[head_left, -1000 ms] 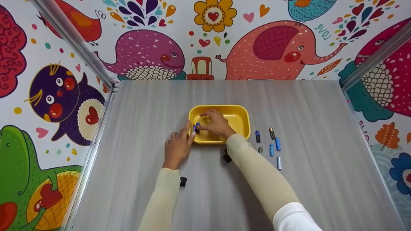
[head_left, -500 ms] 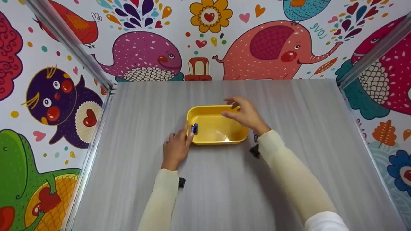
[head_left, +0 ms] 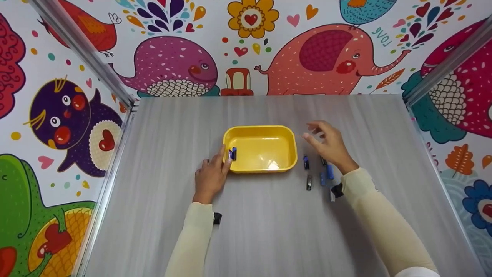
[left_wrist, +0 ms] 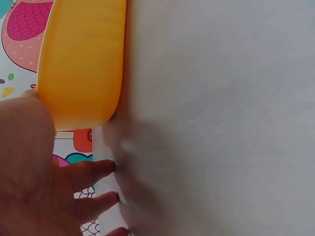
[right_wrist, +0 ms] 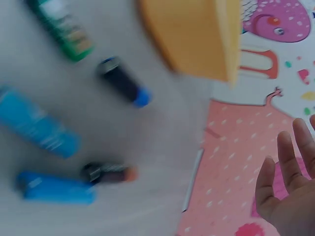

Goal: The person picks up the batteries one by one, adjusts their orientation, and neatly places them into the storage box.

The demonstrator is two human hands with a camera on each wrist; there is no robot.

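My left hand (head_left: 210, 179) holds the left end of a yellow tray (head_left: 265, 170), thumb over the rim and fingers outside. In the left wrist view its fingers (left_wrist: 93, 169) spread beside the tray, tips at the table. Two dark blue batteries (head_left: 234, 154) stand side by side against the tray's left inner wall. My right hand (head_left: 330, 148) hovers right of the tray with fingers parted, holding nothing. Below it lie several loose batteries: a dark one with a blue end (right_wrist: 123, 82), a copper-ended one (right_wrist: 109, 173), a green one (right_wrist: 64, 32) and light blue ones (right_wrist: 39, 123).
The grey table (head_left: 253, 231) ends at a back wall (head_left: 246, 46) printed with cartoon animals. Metal posts (head_left: 86, 57) stand at both far corners. A silver battery (head_left: 332, 195) lies partly behind the black right wrist camera (head_left: 337, 190).
My right hand has left the two batteries in the tray and moved right, over the loose batteries beside it. My left hand has stayed at the tray's left end.
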